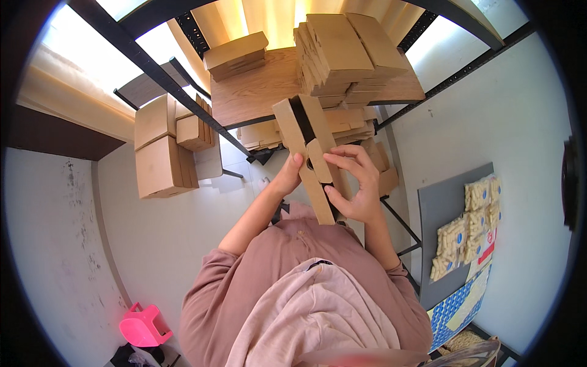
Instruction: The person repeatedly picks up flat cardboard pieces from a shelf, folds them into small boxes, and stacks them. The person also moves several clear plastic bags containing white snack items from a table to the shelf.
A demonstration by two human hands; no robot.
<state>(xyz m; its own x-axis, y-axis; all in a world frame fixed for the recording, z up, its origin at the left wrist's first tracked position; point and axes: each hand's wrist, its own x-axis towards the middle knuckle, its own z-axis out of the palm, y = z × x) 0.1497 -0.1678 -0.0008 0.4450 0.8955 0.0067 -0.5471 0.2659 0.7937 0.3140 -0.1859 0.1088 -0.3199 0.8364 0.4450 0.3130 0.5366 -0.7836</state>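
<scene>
A long, narrow brown cardboard box [315, 192] is held up at a tilt in front of my torso. Its facing side has a dark lengthwise gap, with a rounded cardboard tab [316, 160] across the middle. My left hand [287, 174] grips the left edge, its thumb on the facing side and its other fingers hidden behind. On the other side, my right hand [356, 180] is curled at the right edge. Its index fingertip is by the upper part of the tab, and its thumb is lower, close to the tab's end.
Stacked flat brown cartons [339, 46] stand on a wooden shelf [244, 98] in a black metal frame [165, 67]. Larger boxes [162, 165] rest on a chair at left. Bagged pale pieces [471, 214] lie on a grey surface [428, 208] at right. A pink plastic stool [143, 324] is lower left.
</scene>
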